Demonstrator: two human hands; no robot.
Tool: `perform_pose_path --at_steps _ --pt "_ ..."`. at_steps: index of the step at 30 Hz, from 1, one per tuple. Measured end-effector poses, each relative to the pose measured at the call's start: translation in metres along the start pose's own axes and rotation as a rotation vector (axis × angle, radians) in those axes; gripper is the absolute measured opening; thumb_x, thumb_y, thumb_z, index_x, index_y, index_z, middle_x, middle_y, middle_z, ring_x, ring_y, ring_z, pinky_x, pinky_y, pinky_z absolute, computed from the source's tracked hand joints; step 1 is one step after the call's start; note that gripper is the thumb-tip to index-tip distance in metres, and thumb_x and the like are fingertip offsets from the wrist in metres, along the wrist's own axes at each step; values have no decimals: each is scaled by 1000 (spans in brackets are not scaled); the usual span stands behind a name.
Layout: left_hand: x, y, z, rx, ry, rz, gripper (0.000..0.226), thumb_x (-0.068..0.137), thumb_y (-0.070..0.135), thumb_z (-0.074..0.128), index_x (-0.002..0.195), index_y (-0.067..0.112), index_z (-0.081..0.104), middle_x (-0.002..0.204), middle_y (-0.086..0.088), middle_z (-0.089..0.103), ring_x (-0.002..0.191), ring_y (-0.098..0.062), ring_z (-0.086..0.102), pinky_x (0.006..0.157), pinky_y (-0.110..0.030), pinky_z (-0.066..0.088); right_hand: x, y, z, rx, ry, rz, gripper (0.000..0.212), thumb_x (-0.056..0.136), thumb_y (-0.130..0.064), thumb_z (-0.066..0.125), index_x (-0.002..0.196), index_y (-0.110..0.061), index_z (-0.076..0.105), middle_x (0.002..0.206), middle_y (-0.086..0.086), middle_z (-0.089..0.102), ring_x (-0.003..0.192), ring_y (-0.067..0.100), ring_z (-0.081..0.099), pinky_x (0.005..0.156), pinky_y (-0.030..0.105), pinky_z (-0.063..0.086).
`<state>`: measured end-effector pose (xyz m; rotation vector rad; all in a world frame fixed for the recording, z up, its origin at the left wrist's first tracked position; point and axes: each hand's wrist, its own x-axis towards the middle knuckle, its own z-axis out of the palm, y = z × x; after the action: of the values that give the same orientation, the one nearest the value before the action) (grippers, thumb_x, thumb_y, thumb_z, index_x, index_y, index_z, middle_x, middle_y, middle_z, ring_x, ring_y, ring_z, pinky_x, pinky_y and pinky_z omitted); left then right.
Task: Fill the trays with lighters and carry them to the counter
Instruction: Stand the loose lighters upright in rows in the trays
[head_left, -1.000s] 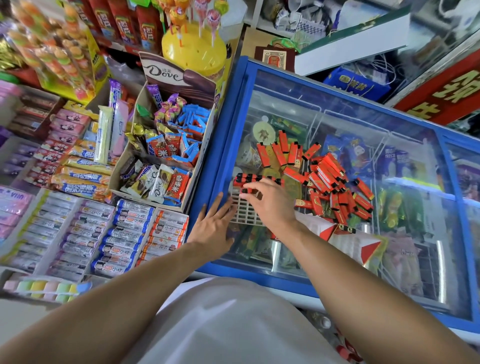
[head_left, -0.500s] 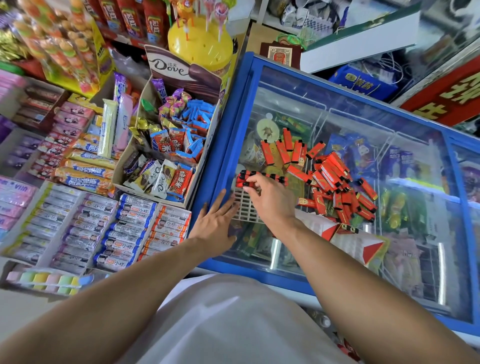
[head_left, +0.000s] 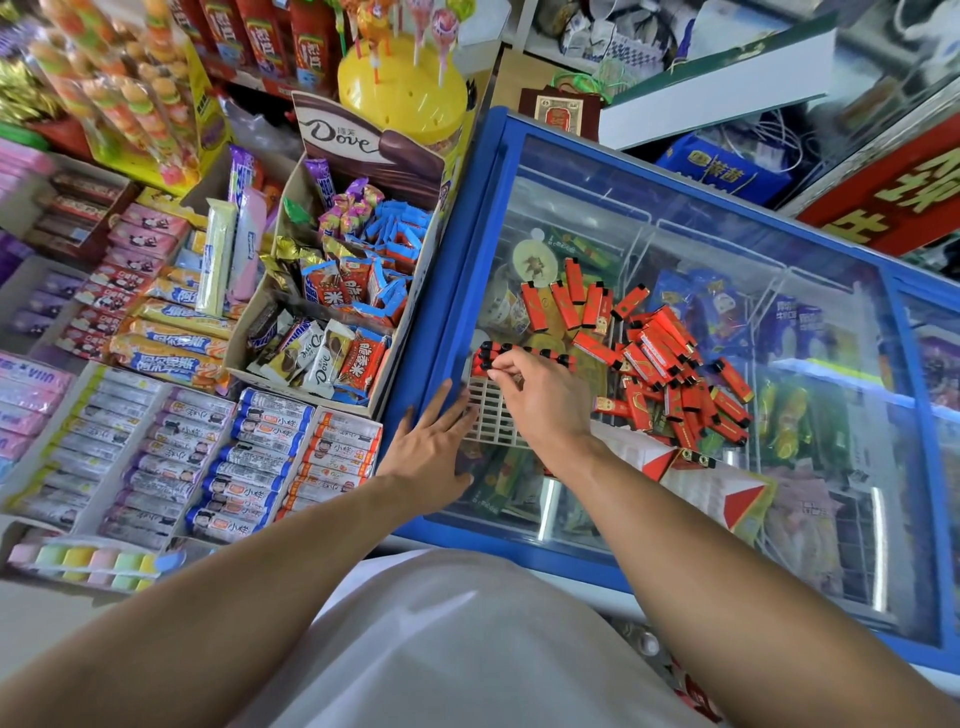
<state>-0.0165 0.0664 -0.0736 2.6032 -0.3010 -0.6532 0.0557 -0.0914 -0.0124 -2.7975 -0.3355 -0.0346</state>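
Observation:
A white grid tray (head_left: 485, 423) lies on the glass lid of a blue chest freezer (head_left: 452, 291), near its left edge. Red lighters with black caps (head_left: 558, 359) stand in the tray's far row. A loose pile of the same red lighters (head_left: 670, 364) is spread on the glass to the right. My right hand (head_left: 545, 400) is over the tray, its curled fingertips pinching a lighter at the far-left end of that row. My left hand (head_left: 434, 447) rests flat on the freezer lid, straight fingers touching the tray's left edge.
A red and white carton (head_left: 717, 488) lies on the glass just right of my right forearm. Left of the freezer stands a Dove display box of chocolates (head_left: 337, 312), with racks of candy rolls (head_left: 249, 457) in front. A yellow lollipop stand (head_left: 400, 98) rises behind.
My right hand's fingertips have crept slightly toward the far-left end of the tray's lighter row. My left hand has stayed beside the tray.

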Motion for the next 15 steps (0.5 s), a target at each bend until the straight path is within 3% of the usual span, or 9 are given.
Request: perform_pose_path --at_steps 7,13,15 --pt "1 -1 0 7 -9 1 90 92 45 61 162 23 8 169 10 -9 147 -13 -34 125 -57 3 -5 2 1 23 43 -30 18 98 -37 63 109 -31 76 101 -13 74 78 6 68 54 7 21" --pt "1 -1 -1 14 -15 9 90 92 45 61 162 23 8 169 10 -9 147 -14 -34 125 -56 1 -8 2 3 66 71 -61 19 97 -33 66 113 -29 77 94 -12 74 71 7 67 54 4 19" --pt "1 0 -2 15 -12 7 89 93 46 60 162 23 9 169 10 -9 147 -13 -35 125 -56 -1 -6 2 3 93 110 -60 18 96 -33 67 110 -29 77 97 -12 75 71 5 68 53 5 31"
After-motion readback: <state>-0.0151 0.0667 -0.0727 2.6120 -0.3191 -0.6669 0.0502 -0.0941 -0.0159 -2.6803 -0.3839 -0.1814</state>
